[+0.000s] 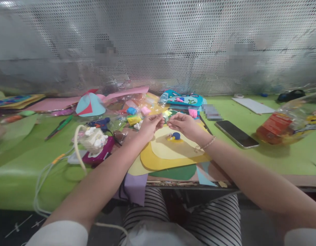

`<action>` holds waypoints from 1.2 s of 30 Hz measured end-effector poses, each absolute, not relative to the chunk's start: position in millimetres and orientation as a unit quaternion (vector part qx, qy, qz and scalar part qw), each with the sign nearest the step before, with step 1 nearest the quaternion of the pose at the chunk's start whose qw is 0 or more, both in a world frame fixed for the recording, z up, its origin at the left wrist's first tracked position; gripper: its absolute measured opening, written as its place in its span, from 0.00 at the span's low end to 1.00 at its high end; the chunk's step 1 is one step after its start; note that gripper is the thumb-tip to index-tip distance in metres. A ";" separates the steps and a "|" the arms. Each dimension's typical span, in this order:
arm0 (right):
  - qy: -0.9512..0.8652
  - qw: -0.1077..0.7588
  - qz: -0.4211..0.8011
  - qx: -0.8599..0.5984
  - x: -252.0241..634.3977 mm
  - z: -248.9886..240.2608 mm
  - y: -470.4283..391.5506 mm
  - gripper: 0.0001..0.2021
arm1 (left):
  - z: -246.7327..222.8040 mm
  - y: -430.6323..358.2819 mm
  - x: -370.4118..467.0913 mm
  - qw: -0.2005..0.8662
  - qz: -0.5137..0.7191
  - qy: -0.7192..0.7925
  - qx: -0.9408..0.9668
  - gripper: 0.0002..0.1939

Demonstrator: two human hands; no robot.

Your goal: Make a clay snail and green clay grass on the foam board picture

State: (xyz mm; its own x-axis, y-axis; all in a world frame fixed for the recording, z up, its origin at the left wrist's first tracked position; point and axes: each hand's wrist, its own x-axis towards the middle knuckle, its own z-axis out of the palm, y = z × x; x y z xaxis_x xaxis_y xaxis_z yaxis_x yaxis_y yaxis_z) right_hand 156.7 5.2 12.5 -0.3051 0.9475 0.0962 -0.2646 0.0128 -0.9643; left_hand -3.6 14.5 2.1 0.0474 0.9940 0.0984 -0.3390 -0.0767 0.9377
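Note:
My left hand and my right hand are raised close together over the papers, each with thumb and fingers pinched. A small, pale, clear-looking bit lies between the fingertips; its kind is too small to tell. Below them is a cream paper sheet on a larger yellow sheet. A small blue and yellow clay-like piece rests on the cream sheet under my right hand. Beyond my left hand lie a yellow packet, a blue packet and a pink lump. Another pink lump sits past my right hand.
A blue decorated cutout lies at the back. To the right are a phone and a bottle of orange liquid. Leftward are green-handled scissors, a cream block on a magenta box, and cables. Perforated metal stands behind.

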 end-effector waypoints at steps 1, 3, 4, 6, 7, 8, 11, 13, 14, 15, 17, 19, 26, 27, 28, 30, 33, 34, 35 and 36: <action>-0.513 0.489 0.625 -0.327 157.0 12.1 5.4 0.06 | 2.0 14.5 -3.4 0.573 0.577 0.373 0.447 0.19; -0.510 0.486 0.633 -0.322 158.0 11.4 6.1 0.04 | 1.3 14.2 -3.0 0.579 0.565 0.376 0.452 0.18; -0.510 0.483 0.636 -0.320 158.5 11.1 6.5 0.03 | 0.9 13.9 -2.9 0.583 0.558 0.375 0.456 0.17; -0.511 0.479 0.636 -0.324 159.2 11.0 7.3 0.04 | -0.1 13.0 -2.9 0.590 0.546 0.371 0.464 0.14; -0.512 0.479 0.633 -0.328 159.3 11.2 7.5 0.05 | -0.6 12.7 -3.0 0.591 0.543 0.370 0.468 0.13; -0.512 0.480 0.630 -0.334 159.2 11.6 7.7 0.05 | -1.1 12.6 -3.2 0.591 0.541 0.368 0.472 0.12; -0.513 0.490 0.617 -0.340 158.5 13.0 7.7 0.03 | -1.9 13.4 -4.1 0.583 0.553 0.364 0.471 0.12; -0.511 0.498 0.611 -0.344 158.4 13.6 7.5 0.04 | -1.8 14.5 -4.7 0.575 0.567 0.362 0.466 0.13; -0.511 0.500 0.608 -0.346 158.5 13.7 7.4 0.05 | -1.5 14.9 -4.9 0.570 0.574 0.362 0.463 0.14; -0.511 0.502 0.605 -0.348 158.8 13.7 7.4 0.07 | -1.2 15.2 -5.0 0.564 0.580 0.364 0.461 0.14; -0.516 0.507 0.597 -0.347 159.8 13.3 7.7 0.10 | -0.4 15.4 -5.0 0.555 0.583 0.373 0.462 0.15; -0.521 0.514 0.587 -0.346 160.9 12.6 8.6 0.12 | -0.2 15.3 -4.8 0.547 0.578 0.383 0.469 0.16; -0.515 0.513 0.582 -0.365 160.6 13.6 9.4 0.09 | -4.9 17.8 -5.7 0.527 0.565 0.391 0.500 0.16; -0.514 0.511 0.582 -0.369 160.4 14.1 9.0 0.08 | -5.4 18.3 -6.5 0.522 0.559 0.394 0.510 0.15; -0.515 0.508 0.581 -0.373 160.3 14.4 8.7 0.06 | -5.9 18.8 -7.4 0.514 0.552 0.400 0.521 0.14; -0.527 0.502 0.571 -0.381 160.7 14.4 8.4 0.05 | -6.7 19.8 -9.5 0.486 0.534 0.420 0.549 0.11; -0.547 0.493 0.551 -0.394 161.6 12.6 9.2 0.04 | -8.6 21.8 -12.5 0.428 0.480 0.444 0.625 0.06; -0.549 0.490 0.548 -0.398 161.8 11.6 9.6 0.04 | -9.4 22.3 -13.2 0.408 0.454 0.445 0.655 0.05; -0.548 0.489 0.548 -0.400 162.0 10.6 10.0 0.03 | -10.2 22.7 -13.7 0.385 0.431 0.443 0.685 0.05; -0.545 0.488 0.550 -0.402 162.0 9.7 10.4 0.03 | -10.9 22.8 -14.0 0.359 0.410 0.440 0.714 0.06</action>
